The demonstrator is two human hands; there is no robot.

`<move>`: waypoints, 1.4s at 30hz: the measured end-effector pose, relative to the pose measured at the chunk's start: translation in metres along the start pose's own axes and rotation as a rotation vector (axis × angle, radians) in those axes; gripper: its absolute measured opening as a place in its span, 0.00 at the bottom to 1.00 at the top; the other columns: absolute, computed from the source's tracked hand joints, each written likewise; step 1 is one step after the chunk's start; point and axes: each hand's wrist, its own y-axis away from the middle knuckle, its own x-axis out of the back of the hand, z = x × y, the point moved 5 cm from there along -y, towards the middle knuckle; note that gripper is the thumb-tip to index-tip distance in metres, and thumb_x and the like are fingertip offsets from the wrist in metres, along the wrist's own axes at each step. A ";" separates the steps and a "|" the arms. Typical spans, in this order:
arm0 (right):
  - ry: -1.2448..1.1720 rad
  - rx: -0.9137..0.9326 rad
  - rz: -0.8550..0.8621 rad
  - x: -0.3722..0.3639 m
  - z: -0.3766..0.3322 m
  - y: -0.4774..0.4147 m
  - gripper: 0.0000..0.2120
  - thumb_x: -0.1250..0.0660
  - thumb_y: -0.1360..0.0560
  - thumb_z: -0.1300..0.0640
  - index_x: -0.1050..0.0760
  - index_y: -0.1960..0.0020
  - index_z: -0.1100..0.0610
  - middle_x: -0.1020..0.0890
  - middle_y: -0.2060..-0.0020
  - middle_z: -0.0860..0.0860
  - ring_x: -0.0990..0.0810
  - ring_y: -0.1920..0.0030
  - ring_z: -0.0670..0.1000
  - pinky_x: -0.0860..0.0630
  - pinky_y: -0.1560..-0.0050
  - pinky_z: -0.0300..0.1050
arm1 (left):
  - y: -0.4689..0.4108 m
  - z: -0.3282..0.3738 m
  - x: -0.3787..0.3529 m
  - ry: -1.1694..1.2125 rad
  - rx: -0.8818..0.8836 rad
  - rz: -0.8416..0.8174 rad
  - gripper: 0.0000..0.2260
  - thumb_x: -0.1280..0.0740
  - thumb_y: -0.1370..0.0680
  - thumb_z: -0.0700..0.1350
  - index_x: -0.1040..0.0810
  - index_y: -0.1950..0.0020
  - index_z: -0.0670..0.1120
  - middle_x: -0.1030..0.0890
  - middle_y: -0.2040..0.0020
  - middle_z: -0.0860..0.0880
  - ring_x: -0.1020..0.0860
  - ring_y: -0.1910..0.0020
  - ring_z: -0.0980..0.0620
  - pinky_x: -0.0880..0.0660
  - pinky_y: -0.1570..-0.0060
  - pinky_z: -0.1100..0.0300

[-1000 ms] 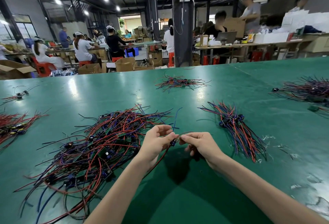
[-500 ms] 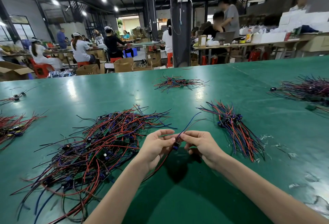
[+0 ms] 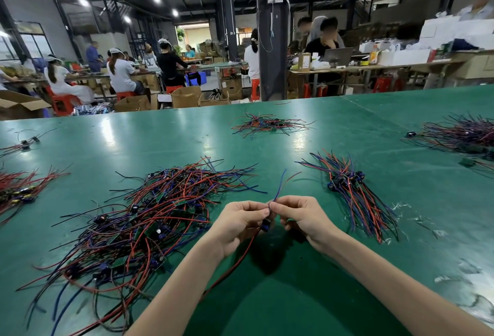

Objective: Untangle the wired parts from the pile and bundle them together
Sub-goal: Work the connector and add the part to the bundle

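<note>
Wired part (image 3: 265, 225): small blue-black component on thin red and blue insulated leads, held just above the green table (image 3: 160, 143) in front of the worker. Left hand (image 3: 240, 222) has its fingers curled, pinching the leads by the component. Right hand (image 3: 302, 215) has thumb and forefinger clamped on the same leads; free ends stick up and one red lead trails down. Looks light, with limp, springy, slick leads that probably snag. The joints at the component are likely the weak spot, so grip near the body, not the tips. Tangled pile of red, blue and black wired parts (image 3: 149, 223) is to the left, aligned bundle of the same parts (image 3: 352, 194) to the right.
</note>
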 end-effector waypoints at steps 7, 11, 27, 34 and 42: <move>0.005 0.041 0.036 0.001 -0.001 -0.001 0.09 0.28 0.30 0.65 0.20 0.67 0.57 0.22 0.76 0.48 0.31 0.77 0.42 0.34 0.76 0.33 | -0.002 -0.003 0.000 -0.035 -0.023 0.043 0.04 0.32 0.25 0.34 0.21 0.52 0.38 0.18 0.61 0.44 0.22 0.67 0.53 0.24 0.64 0.63; 0.005 0.040 0.054 0.003 0.000 -0.002 0.08 0.27 0.31 0.65 0.21 0.67 0.58 0.23 0.77 0.48 0.32 0.78 0.42 0.35 0.77 0.33 | -0.002 -0.001 -0.001 -0.065 -0.070 0.025 0.04 0.32 0.26 0.31 0.22 0.55 0.39 0.16 0.66 0.48 0.20 0.69 0.57 0.23 0.68 0.66; 0.003 0.042 0.014 0.001 -0.007 0.001 0.07 0.27 0.30 0.59 0.22 0.65 0.60 0.26 0.78 0.49 0.33 0.77 0.44 0.36 0.75 0.34 | 0.000 0.000 -0.005 -0.048 -0.105 -0.036 0.02 0.30 0.28 0.34 0.20 0.57 0.39 0.16 0.65 0.47 0.19 0.67 0.56 0.23 0.61 0.65; 0.010 0.050 0.050 0.001 -0.005 -0.001 0.09 0.26 0.31 0.62 0.22 0.69 0.57 0.25 0.77 0.48 0.34 0.78 0.43 0.36 0.75 0.33 | 0.002 -0.002 -0.006 -0.082 -0.058 -0.035 0.02 0.28 0.28 0.39 0.19 0.57 0.41 0.16 0.62 0.47 0.21 0.66 0.56 0.24 0.61 0.65; 0.025 0.096 0.049 0.002 -0.006 -0.001 0.09 0.27 0.30 0.64 0.22 0.68 0.59 0.25 0.78 0.48 0.33 0.78 0.42 0.36 0.75 0.32 | 0.002 -0.003 -0.009 -0.106 -0.076 -0.044 0.02 0.28 0.27 0.38 0.19 0.56 0.40 0.17 0.64 0.49 0.21 0.67 0.57 0.24 0.62 0.67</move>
